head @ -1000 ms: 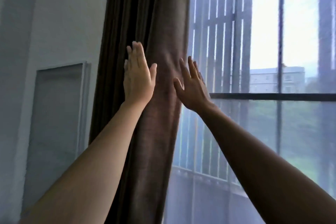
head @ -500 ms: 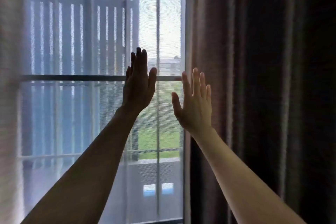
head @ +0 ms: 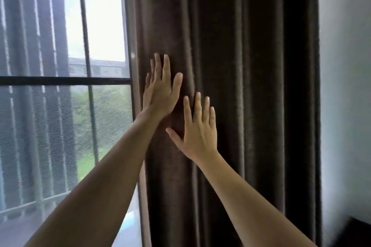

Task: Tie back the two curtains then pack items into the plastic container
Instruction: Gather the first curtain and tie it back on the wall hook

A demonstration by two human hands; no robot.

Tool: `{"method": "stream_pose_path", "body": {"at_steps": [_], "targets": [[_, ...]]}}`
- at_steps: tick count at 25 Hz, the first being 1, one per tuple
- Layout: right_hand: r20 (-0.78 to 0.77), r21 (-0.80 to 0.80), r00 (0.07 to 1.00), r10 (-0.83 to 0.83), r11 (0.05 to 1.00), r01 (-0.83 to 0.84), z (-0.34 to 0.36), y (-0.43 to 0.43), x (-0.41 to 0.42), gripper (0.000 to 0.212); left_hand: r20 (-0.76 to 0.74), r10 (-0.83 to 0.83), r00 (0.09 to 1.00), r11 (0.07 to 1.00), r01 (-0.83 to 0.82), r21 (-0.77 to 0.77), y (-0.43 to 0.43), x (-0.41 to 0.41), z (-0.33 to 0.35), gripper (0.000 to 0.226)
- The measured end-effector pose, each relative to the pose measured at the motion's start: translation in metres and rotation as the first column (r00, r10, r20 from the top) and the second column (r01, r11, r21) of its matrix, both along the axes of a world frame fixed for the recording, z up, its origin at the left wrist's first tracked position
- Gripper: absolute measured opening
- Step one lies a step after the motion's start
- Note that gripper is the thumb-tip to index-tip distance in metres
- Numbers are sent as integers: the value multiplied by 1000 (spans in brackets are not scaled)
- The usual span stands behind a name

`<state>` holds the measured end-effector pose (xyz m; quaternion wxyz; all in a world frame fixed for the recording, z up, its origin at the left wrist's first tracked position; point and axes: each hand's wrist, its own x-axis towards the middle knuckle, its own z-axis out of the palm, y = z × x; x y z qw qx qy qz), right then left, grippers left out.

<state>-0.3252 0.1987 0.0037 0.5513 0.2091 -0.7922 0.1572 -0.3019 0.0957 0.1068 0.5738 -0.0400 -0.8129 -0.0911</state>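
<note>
While both bare arms reach up from the bottom edge of the frame, the left hand [head: 160,90] and the right hand [head: 198,132] are raised flat in front of the dark brown curtain [head: 251,66]. It hangs loose in straight vertical folds through the middle and right of the frame, running from the top edge to the bottom. The left hand sits higher, just left of centre, over the curtain's left edge, its fingers straight, close together and pointing up, gripping nothing. The right hand is lower and just to the right of it, back toward the camera, with fingers straight and slightly spread, thumb out to the left, and nothing in its hold. Both palms face the fabric, though whether they press on it or are just short of it cannot be told. Left of the curtain, the window [head: 100,26] fills the left third of the frame, crossed by a dark horizontal bar [head: 60,80] at mid height and a thin vertical bar. A fine mesh covers the glass, and through it show bright sky, a distant building, green ground and tall slatted panels at far left. A pale wall [head: 345,86] borders the curtain on the right, and a dark blurred shape [head: 357,232] sits in the lower right corner.
</note>
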Motion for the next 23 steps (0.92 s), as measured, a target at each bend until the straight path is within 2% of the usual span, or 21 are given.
{"method": "stream_pose_path", "body": {"at_steps": [4, 9, 15, 23], "targets": [[-32, -14, 993, -116, 993, 116, 2, -5, -30, 94, 62, -75, 995, 996, 77, -37, 0, -45, 7, 71], [-28, -104, 956, -290, 953, 286, 5, 19, -71, 98, 86, -253, 964, 963, 259, -72, 27, -100, 17, 80], [37, -117, 860, -508, 853, 509, 8, 71, -119, 123, 80, -398, 914, 911, 404, -83, 78, -158, 35, 83], [-29, -147, 768, -640, 763, 630, 31, 163, -205, 127, 75, -500, 863, 855, 505, -114, 174, -257, 59, 83]]}}
